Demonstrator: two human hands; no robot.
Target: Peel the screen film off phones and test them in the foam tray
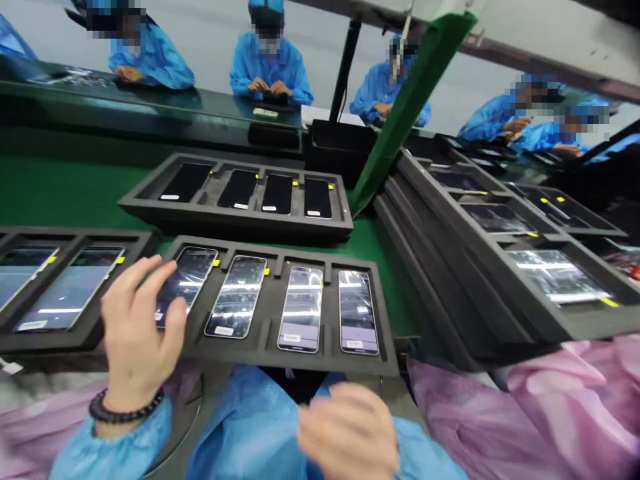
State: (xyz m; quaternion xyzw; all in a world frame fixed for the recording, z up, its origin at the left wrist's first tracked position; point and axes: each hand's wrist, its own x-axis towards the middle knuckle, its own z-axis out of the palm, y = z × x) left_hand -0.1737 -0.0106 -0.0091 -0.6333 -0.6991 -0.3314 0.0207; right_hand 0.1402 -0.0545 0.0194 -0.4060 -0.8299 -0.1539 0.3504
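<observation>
Over the leftmost slot of the near black foam tray is my left hand, its thumb spread from its fingers. It covers part of a dark phone screen lying there; whether it touches the screen I cannot tell. Further right in that tray lie a second phone screen, a third phone screen and another phone screen, all glossy with small white labels. My right hand is in front of the tray's near edge, above my lap, smeared by motion. Its fingers look curled, and nothing in them can be made out.
Behind stands another foam tray of dark screens. A tray with lit-looking screens adjoins on the left. Stacked trays rise at the right beside a slanted green post. Co-workers in blue sit across the bench.
</observation>
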